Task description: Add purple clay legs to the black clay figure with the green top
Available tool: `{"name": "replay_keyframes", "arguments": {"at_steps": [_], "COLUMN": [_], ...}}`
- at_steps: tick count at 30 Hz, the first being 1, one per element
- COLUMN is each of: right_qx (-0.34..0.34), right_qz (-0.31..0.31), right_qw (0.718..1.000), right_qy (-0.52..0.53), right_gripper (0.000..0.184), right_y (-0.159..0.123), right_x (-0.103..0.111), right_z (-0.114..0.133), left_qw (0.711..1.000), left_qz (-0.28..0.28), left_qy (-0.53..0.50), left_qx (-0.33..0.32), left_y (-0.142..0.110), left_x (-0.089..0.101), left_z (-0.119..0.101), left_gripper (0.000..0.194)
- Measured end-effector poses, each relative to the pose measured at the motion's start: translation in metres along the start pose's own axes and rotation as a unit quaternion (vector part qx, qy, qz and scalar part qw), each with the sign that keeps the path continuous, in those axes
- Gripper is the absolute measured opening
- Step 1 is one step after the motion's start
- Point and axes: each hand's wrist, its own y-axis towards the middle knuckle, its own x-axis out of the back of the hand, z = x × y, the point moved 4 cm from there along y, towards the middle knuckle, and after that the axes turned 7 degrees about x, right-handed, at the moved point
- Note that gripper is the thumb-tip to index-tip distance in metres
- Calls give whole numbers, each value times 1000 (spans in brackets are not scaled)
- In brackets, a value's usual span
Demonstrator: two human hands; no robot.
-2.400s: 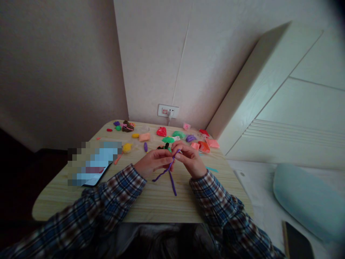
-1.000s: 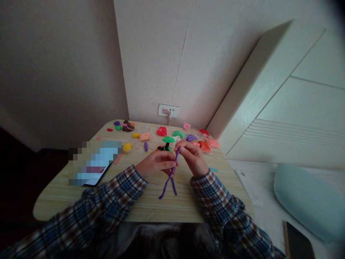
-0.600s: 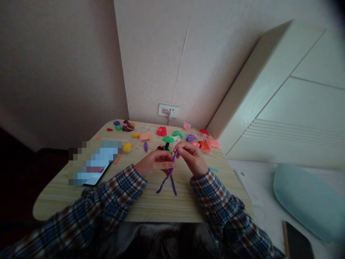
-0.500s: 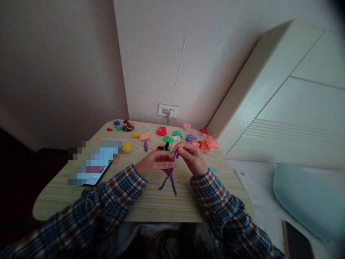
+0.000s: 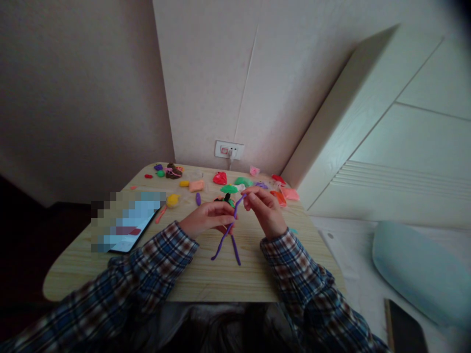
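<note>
A long thin strip of purple clay [image 5: 223, 240] hangs between my two hands above the table. My left hand [image 5: 209, 219] pinches it near the middle, between thumb and fingers. Its upper end is gripped by the fingertips of my right hand [image 5: 265, 210], a little higher and to the right. A second purple clay strip [image 5: 236, 250] lies on the table below my left hand, its far end hidden by the fingers. Just behind my hands stands a clay figure [image 5: 228, 191] with a green top and black parts, partly covered by my left fingers.
Lumps and packets of coloured clay lie along the back, among them a red packet [image 5: 220, 178], a peach block [image 5: 196, 186] and a yellow lump [image 5: 172, 200]. A tablet [image 5: 138, 225], partly blurred, lies left on the wooden table [image 5: 206, 289]. A wall socket [image 5: 229, 149] is behind.
My right hand has shifted slightly right and up, drawing the purple strip out longer and thinner. The strip's lower end has swung left and down. My left hand moved slightly left.
</note>
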Motion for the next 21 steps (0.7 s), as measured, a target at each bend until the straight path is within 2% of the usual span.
{"name": "replay_keyframes", "arguments": {"at_steps": [6, 11, 15, 21], "right_qx": [-33, -33, -35, -42], "right_qz": [33, 20, 11, 10], "right_qw": [998, 996, 996, 997], "right_qy": [-39, -78, -77, -70], "right_gripper": [20, 23, 22, 20], "right_y": [2, 4, 4, 4], "right_x": [-1, 3, 5, 5], "right_z": [-8, -10, -11, -13], "left_qw": [999, 994, 988, 984], "left_qz": [-19, -99, -104, -108], "left_qy": [-10, 26, 54, 75], "left_qx": [25, 48, 100, 120], "left_y": [-2, -3, -7, -9], "left_x": [3, 16, 22, 16], "left_z": [1, 13, 26, 32], "left_gripper": [36, 39, 37, 31]}}
